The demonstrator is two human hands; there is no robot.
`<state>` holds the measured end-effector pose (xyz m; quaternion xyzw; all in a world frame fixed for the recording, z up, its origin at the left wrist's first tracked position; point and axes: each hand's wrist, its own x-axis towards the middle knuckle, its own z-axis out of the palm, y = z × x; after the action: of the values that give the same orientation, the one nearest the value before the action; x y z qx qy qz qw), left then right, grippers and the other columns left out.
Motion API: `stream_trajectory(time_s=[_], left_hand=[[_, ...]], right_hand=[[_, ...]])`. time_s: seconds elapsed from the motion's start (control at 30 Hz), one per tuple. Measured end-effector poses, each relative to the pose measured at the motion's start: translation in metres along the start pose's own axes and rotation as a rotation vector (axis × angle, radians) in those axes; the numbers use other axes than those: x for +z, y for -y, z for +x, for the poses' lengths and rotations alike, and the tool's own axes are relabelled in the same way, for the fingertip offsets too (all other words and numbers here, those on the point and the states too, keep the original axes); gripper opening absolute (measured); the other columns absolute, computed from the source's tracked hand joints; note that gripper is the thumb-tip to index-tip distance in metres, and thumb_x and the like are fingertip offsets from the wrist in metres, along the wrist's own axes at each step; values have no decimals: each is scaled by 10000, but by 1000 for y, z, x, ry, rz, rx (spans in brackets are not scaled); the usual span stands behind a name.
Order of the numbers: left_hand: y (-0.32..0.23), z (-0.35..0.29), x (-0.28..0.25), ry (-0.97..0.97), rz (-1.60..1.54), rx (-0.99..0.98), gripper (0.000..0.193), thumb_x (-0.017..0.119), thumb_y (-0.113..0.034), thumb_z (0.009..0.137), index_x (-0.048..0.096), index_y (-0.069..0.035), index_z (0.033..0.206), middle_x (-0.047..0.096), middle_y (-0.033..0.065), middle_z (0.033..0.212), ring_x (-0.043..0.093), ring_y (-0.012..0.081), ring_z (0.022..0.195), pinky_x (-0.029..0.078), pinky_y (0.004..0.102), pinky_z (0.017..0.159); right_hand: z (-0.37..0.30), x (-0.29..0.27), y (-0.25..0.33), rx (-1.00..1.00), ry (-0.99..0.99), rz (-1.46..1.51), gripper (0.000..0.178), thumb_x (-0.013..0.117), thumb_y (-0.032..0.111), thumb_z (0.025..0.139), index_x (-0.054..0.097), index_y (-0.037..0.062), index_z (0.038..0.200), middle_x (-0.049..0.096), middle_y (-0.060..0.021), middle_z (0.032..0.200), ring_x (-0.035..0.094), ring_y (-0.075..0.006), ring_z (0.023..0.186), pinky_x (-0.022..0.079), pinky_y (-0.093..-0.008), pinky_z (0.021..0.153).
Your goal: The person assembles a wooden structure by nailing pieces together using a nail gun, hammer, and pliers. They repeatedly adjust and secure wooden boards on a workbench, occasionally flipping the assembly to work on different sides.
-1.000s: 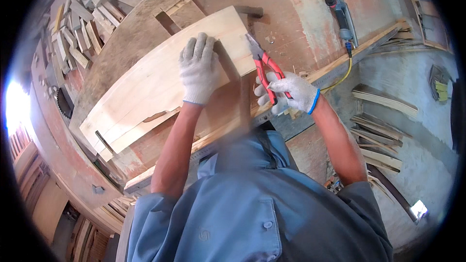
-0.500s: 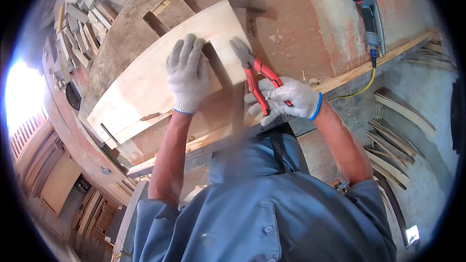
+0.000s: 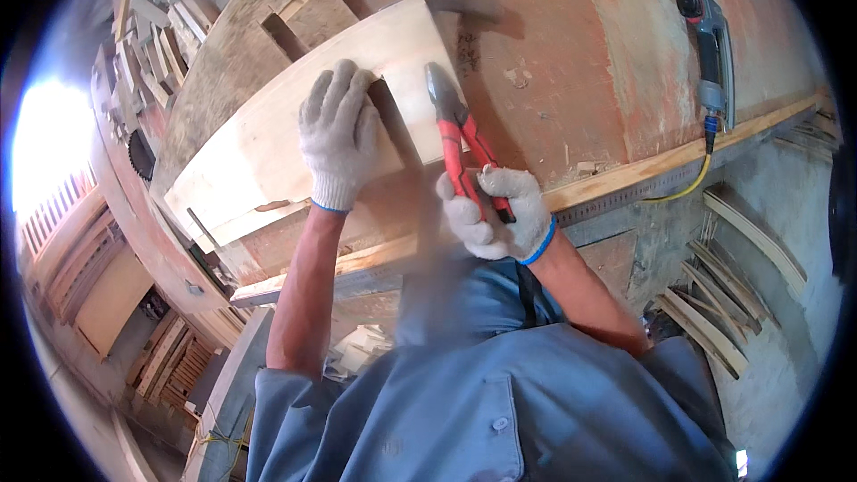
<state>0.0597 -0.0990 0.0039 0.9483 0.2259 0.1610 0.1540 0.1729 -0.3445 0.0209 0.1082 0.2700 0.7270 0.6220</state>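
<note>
My left hand (image 3: pixel 337 134), in a white knit glove, lies on a pale curved wooden panel (image 3: pixel 254 143) with its fingers stretched out. The panel has a long notch beside my fingertips. In my right hand (image 3: pixel 502 214), gloved the same way, is a pair of red-handled pliers (image 3: pixel 462 147). My fingers are wrapped round the handles. The metal jaws point away from me, over the panel's right end; whether they touch the wood I cannot tell.
A dark bar-like thing (image 3: pixel 469 5) sticks out past the panel's far right corner. On the reddish worktable (image 3: pixel 553 62) lies a grey power tool (image 3: pixel 710 54) with a yellow hose. A browner curved board (image 3: pixel 232 62) is beyond the panel; wood offcuts (image 3: pixel 156 45) are heaped at far left.
My right hand has closed its fingers round the pliers' handles and drawn in slightly to the left; the pliers stand more upright. My left hand stays on the panel.
</note>
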Motion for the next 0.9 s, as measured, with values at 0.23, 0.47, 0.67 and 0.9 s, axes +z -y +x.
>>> stream_trajectory(time_s=[0.23, 0.47, 0.67, 0.9], left_hand=[[-1, -1, -1, -5, -16, -21, 432, 678, -117, 883, 707, -113, 1314, 645, 120, 1428, 563, 367, 1340, 425, 481, 1134], [-3, 0, -4, -14, -31, -30, 413, 686, -113, 891, 714, -124, 1303, 655, 103, 1411, 570, 356, 1331, 432, 478, 1127], [2, -3, -6, -10, -29, -9, 424, 698, -128, 898, 693, -125, 1321, 639, 95, 1427, 561, 347, 1335, 443, 483, 1114], [8, -5, -5, -45, -70, 15, 429, 709, -148, 888, 677, -123, 1315, 621, 102, 1436, 557, 346, 1316, 445, 491, 1099]], right_hand=[[0, 38, 5, -41, -337, -277, 628, 653, 353, 983, 503, -34, 1455, 671, -204, 1215, 675, -317, 1000, 555, -507, 840], [-4, 22, 14, 66, -73, -180, 674, 687, 424, 954, 512, -29, 1422, 557, -58, 924, 489, -159, 676, 396, -323, 617], [-12, 34, 23, 89, -340, -432, 525, 666, 420, 985, 552, 10, 1292, 472, 4, 820, 416, -101, 587, 366, -289, 535], [8, 107, 29, 226, -1205, -1562, 259, 636, 292, 996, 628, 38, 1044, 513, 24, 676, 475, -64, 534, 346, -257, 449]])
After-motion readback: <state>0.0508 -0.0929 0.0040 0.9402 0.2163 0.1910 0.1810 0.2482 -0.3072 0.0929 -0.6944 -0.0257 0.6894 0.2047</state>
